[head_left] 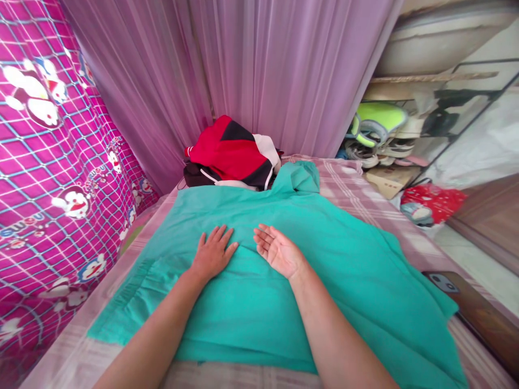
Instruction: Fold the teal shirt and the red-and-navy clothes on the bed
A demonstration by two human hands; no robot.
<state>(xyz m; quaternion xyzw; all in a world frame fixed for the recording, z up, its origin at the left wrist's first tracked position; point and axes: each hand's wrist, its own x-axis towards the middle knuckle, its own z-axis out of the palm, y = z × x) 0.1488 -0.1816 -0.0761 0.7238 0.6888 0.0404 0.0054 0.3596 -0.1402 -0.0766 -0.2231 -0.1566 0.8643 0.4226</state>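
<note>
A teal garment (251,308) lies spread over the checked bed sheet (344,178), with a gathered edge at its left and a bunched part at its far side. My left hand (213,253) rests palm down on the cloth, fingers spread. Just right of it, my right hand (279,251) is turned palm up with its fingers loosely curved and nothing in them. Whether the back of that hand touches the cloth, I cannot tell.
Behind the garment sits a heap of red, black and white clothing (239,151) against a purple curtain (284,75). A phone (478,313) lies at the bed's right side. Shoes (365,154) fill a rack beyond. Pink printed fabric (77,146) hangs at left.
</note>
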